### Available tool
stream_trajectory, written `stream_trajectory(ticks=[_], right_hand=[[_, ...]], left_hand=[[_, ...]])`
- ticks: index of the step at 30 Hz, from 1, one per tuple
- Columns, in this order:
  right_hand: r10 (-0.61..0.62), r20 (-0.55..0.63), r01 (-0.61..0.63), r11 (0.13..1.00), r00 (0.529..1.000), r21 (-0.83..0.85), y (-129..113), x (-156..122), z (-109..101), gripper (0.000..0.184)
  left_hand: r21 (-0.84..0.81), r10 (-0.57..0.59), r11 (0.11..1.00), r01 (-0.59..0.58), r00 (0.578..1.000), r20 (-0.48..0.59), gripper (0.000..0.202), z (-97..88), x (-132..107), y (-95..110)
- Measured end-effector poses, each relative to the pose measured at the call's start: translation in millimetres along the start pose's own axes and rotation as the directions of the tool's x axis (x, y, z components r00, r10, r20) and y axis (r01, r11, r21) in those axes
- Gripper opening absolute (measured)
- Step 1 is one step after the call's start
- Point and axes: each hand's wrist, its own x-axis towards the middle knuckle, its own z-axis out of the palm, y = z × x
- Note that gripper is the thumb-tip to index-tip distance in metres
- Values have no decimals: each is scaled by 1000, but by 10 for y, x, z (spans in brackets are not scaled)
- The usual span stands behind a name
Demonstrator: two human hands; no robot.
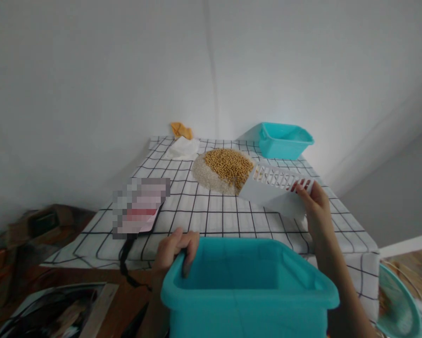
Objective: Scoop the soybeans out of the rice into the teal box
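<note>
My left hand (177,251) is closed over the left rim of a turquoise plastic basin (253,305), thumb and fingers on both sides of its wall. The basin is held at the table's front edge, and its visible inside shows nothing. With my right hand (312,199) I grip the right end of a white plastic slotted scoop (277,195), its row of slots along the far side. The scoop's left end touches a pile of yellow soybeans (228,164). Pale grains (205,176), perhaps rice, lie under and beside the beans.
A second turquoise basin (284,141) stands at the back right of the checked tablecloth (189,211). A white cloth or bag (182,148) and an orange cloth (181,130) lie at the back left. A blurred-out flat object (142,206) with a black strap (126,263) rests on the left.
</note>
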Motion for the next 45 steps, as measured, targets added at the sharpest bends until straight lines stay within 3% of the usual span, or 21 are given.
stream_trajectory(ticks=[8,13,20,27,35,45], right_hand=[[-56,-270,89,990,961,112,6,73,-111,27],[-59,-358,97,991,932,90,-14,15,-233,25],[-146,-341,121,988,929,-92,131,-4,-345,20],[-124,-287,60,973,950,-221,170,11,-221,22],[-44,-114,33,995,993,-93,141,-34,-26,23],[-202,-219,165,971,954,-174,-22,-102,-18,22]], left_hand=[[-16,25,1000,-24,999,32,61,-4,0,12],[2,23,1000,-23,1000,1,62,18,-5,0],[-5,57,998,-57,998,-24,63,42,-19,-8],[-15,15,1000,-15,1000,-3,63,1,-3,-30],[-12,6,1000,-6,1000,-2,64,-9,4,-24],[0,18,1000,-18,1000,15,61,-16,8,-21]])
